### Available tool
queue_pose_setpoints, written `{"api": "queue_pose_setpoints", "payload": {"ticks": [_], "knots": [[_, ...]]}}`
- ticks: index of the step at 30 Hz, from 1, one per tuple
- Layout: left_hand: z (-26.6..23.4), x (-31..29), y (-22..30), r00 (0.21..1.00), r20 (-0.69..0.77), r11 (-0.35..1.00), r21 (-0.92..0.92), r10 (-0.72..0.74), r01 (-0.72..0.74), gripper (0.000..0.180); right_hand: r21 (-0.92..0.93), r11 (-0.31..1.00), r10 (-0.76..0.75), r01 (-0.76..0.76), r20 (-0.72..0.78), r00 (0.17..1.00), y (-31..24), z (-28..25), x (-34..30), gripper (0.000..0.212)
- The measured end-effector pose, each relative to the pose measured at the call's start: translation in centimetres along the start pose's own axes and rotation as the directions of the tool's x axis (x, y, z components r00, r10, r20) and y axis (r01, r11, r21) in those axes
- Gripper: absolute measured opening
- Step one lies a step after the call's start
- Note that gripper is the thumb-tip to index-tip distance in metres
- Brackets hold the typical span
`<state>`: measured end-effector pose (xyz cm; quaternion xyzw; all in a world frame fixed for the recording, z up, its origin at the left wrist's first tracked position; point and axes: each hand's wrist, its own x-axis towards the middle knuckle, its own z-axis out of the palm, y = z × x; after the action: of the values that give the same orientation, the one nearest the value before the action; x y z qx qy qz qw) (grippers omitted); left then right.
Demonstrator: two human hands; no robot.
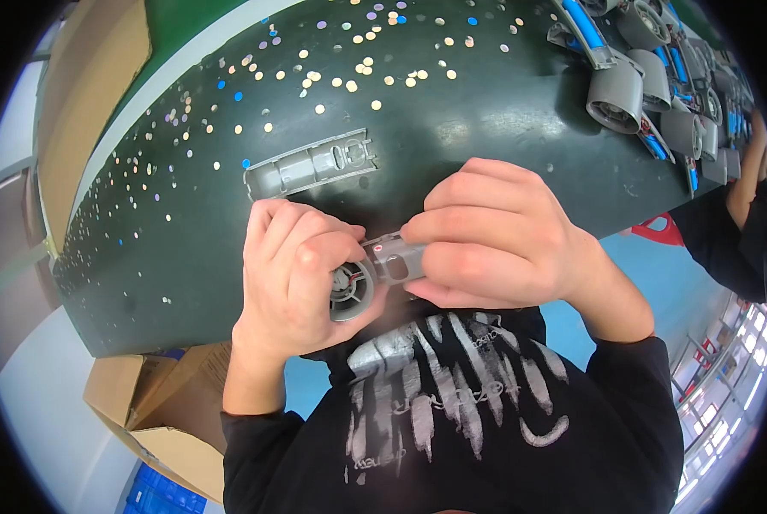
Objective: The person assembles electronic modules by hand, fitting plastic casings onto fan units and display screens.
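A grey fan-ended part [392, 248] is held by both hands near the desk [186, 283] edge.
Its round end [365, 295] is wrapped by the curled left hand [293, 265]; its other end is clasped in the right hand [503, 236], grip closed, forearm slanted inward.

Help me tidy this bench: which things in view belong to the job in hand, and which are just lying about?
Likely job in hand:
Grey device with a round end, in the left hand and right hand
Loose grey half-shell on the table
Grey parts piled at the right, probably

Apparently lying about:
Small scattered discs
Open cardboard box, lower left
Blue crate, bottom left
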<state>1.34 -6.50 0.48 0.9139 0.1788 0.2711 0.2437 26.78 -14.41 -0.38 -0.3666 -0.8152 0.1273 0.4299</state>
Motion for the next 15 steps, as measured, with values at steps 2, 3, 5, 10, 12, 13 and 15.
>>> {"api": "queue_pose_setpoints", "payload": {"ticks": [2,3,5,10,12,13,15], "knots": [[0.0,0.0,0.0,1.0,0.005,1.0,-0.004,-0.001,0.001,0.059,-0.001,1.0,-0.022,0.022,-0.016,1.0,0.0,0.0,-0.2,0.04],[0.1,0.0,0.0,1.0,0.001,1.0,-0.001,0.002,-0.002,0.059,0.0,1.0,-0.022,0.022,-0.017,1.0,0.0,0.1,-0.2,0.04],[0.1,0.0,0.0,1.0,-0.002,1.0,0.0,0.005,-0.005,0.059,-0.031,0.999,-0.015,0.015,-0.01,1.0,0.0,0.2,0.0,0.038],[0.0,0.1,0.0,1.0,0.001,1.0,-0.008,0.005,-0.005,0.058,-0.024,1.0,-0.011,0.012,0.015,1.0,-0.2,-0.1,0.8,0.034],[0.0,0.1,0.0,1.0,0.002,1.0,-0.007,0.008,-0.008,0.058,-0.027,1.0,-0.01,0.011,0.032,0.999,-0.2,-0.1,0.8,0.033],[0.0,0.1,0.0,1.0,0.003,1.0,-0.006,0.009,-0.009,0.058,-0.033,0.999,-0.01,0.012,0.045,0.999,-0.2,-0.1,0.7,0.033],[0.0,0.1,0.0,1.0,0.004,1.0,-0.009,0.01,-0.01,0.058,-0.038,0.999,-0.009,0.011,0.057,0.998,-0.1,-0.2,0.7,0.033]]}}
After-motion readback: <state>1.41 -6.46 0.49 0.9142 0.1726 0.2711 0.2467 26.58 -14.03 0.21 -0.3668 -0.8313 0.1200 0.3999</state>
